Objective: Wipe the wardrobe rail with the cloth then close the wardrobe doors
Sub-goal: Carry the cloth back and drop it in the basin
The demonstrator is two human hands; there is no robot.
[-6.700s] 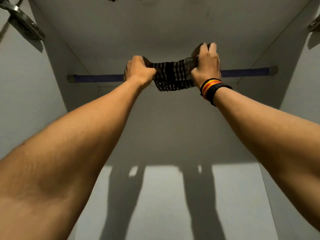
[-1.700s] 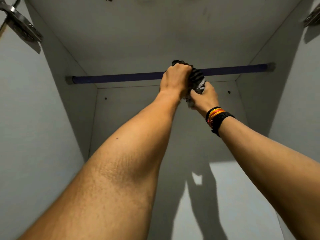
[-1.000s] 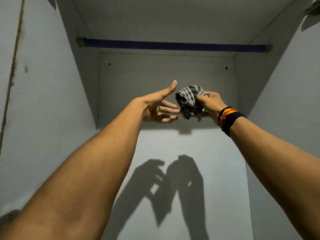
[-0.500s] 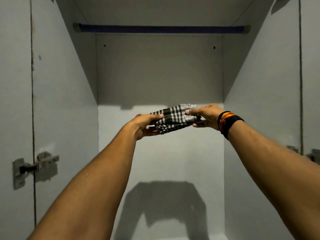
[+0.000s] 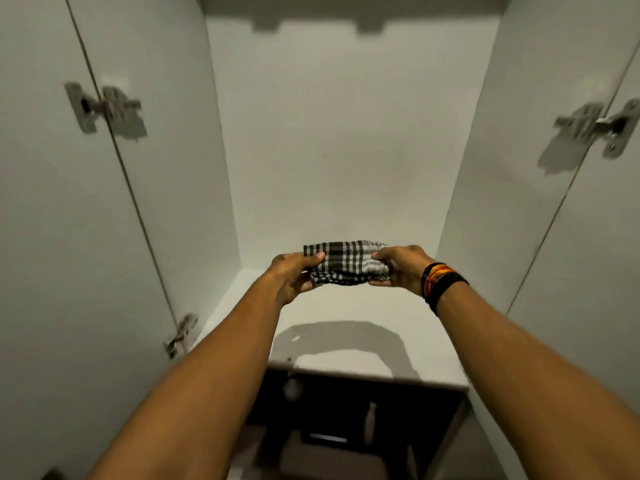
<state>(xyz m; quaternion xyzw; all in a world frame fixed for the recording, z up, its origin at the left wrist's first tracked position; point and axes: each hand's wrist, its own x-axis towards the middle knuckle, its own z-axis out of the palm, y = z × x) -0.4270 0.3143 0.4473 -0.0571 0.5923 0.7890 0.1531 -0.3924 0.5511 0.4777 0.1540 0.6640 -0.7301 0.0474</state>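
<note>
Stretching between the two hands, a checked black-and-white cloth (image 5: 346, 263) is held out in front of the person, inside the open white wardrobe (image 5: 332, 150); the left hand (image 5: 294, 275) is closed on the cloth's left end, with the thumb laid over the top edge and the fingers curled underneath; the right hand (image 5: 401, 268) is closed on the right end in the same manner, thumb above and fingers below. The cloth is bunched and folded along its length and is kept clear of every surface; it hangs above the wardrobe's white floor panel (image 5: 429, 344), on which a broad shadow is cast. A stack of wristbands (image 5: 441, 284), black with orange and yellow strands, is worn on the right wrist. Both doors are seen standing open; the left door (image 5: 45, 220) is joined to the side wall by an upper metal hinge (image 5: 100, 107) and a lower hinge (image 5: 181, 336); the right door (image 5: 606, 237) is carried by a metal hinge (image 5: 599, 128); all the hinges are blurred. The rail is not seen in this view. Below the front edge of the floor panel, a dark lower section (image 5: 346, 410) is visible, and its details cannot be made out.
</note>
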